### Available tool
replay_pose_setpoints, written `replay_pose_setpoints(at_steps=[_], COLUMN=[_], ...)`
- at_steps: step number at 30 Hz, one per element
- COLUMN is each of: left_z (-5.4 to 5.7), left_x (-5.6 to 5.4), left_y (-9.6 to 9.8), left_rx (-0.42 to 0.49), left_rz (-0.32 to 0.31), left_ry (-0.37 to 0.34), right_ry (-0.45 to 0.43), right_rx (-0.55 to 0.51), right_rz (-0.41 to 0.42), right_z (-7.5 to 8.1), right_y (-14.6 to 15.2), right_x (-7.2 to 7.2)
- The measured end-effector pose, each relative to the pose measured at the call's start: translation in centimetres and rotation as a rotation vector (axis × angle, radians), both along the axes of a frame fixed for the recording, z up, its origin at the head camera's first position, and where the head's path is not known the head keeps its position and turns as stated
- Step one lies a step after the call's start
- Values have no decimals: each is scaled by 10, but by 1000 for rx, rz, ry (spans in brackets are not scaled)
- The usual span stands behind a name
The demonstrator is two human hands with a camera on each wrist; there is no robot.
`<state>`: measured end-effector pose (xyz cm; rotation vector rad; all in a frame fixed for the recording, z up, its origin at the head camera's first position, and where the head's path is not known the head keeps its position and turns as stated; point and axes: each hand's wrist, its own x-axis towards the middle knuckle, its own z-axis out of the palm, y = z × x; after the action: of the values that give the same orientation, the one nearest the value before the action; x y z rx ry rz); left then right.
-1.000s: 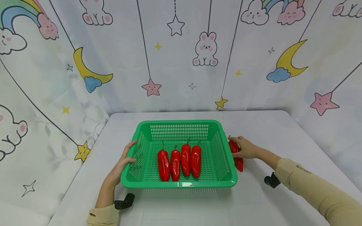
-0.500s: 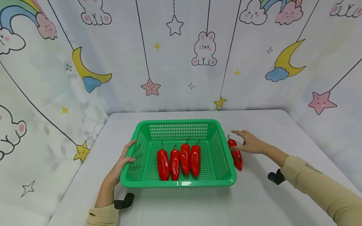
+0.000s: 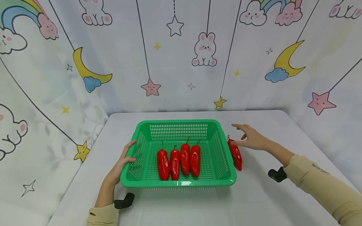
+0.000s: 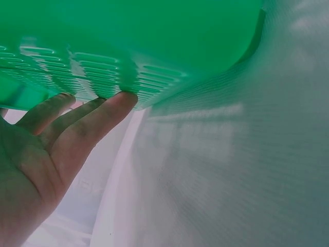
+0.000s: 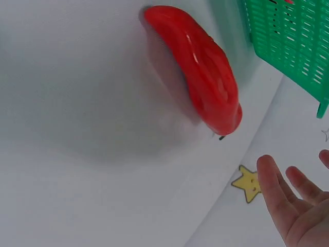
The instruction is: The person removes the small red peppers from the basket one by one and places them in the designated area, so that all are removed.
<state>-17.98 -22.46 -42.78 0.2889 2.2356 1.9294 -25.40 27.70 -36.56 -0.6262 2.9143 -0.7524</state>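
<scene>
A green plastic basket (image 3: pixel 181 184) with slotted walls stands mid-table, with several red chili peppers (image 3: pixel 163 164) side by side inside. My left hand (image 3: pixel 120 166) is at its left side, fingertips and thumb at the rim in the head view. In the left wrist view, nearly straight fingers (image 4: pixel 97 121) touch the basket's outer wall (image 4: pixel 154 31). Beyond the basket's right wall, one more red chili pepper (image 3: pixel 235 157) lies on the table. My right hand (image 3: pixel 251 138) hovers by its stem end, thumb and fingers spread. The right wrist view shows this pepper (image 5: pixel 205 72) apart from the fingers.
A white cloth covers the table (image 3: pixel 186 207), which ends at a printed curtain (image 3: pixel 175 62) behind and at both sides. Black wrist devices (image 3: pixel 124 201) are worn on both arms.
My right hand has let go of the pepper outside the basket, lifted up and to the right, and spread its fingers. The left hand and the basket have stayed in place.
</scene>
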Motion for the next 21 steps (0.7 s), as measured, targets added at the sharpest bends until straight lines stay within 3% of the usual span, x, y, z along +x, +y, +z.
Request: replay_pose_setpoints(at_steps=[21], left_z=[0], left_x=[0], left_y=[0], left_rx=[9], left_rz=[-6], left_ry=[-1], right_ry=[41], right_rx=[-24], right_rz=[53], right_z=[43], right_y=[-32], right_x=[9])
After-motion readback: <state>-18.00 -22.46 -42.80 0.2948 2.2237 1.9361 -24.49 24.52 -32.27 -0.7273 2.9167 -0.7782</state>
